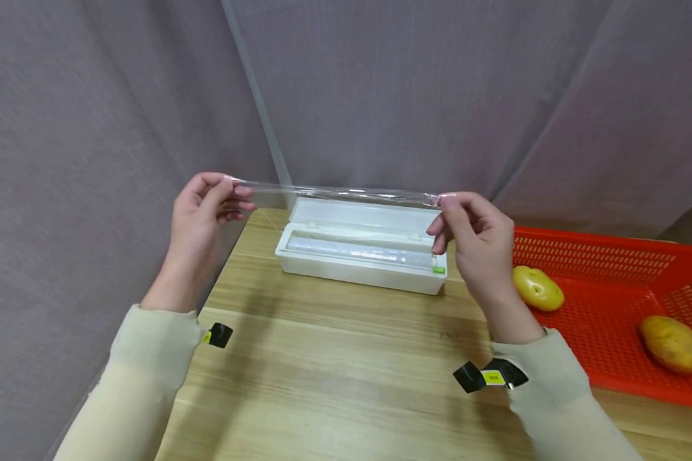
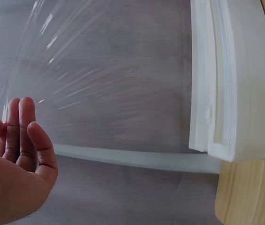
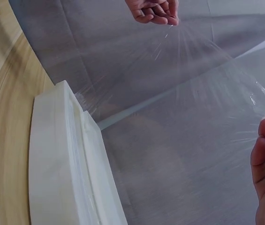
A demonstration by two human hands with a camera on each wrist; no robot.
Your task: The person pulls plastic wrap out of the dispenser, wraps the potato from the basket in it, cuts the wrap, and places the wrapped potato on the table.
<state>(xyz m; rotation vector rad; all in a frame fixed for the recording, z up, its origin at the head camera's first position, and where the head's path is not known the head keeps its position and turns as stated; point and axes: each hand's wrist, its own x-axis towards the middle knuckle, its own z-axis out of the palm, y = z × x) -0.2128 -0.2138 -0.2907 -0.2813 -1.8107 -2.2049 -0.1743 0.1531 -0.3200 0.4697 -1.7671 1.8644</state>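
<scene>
Clear plastic wrap [image 1: 352, 192] is stretched between both hands, above and behind a white dispenser box [image 1: 363, 278]. My left hand [image 1: 204, 205] pinches one corner of the film between thumb and index finger, its other fingers loosely bent. At the opposite corner, my right hand [image 1: 475, 237] pinches the film the same way. The box lid stands open toward the back, and a roll of wrap [image 1: 357, 251] lies inside. In the left wrist view the film [image 2: 52, 47] fans out from the fingertips toward the box. A green slider [image 1: 438, 269] sits at the box's right front corner.
A red plastic basket [image 1: 600, 237] stands on the right of the wooden table [image 1: 323, 371]. Inside it lie a yellow potato [image 1: 537, 288] and a browner potato [image 1: 675, 344]. A grey curtain [image 1: 380, 96] hangs close behind the table.
</scene>
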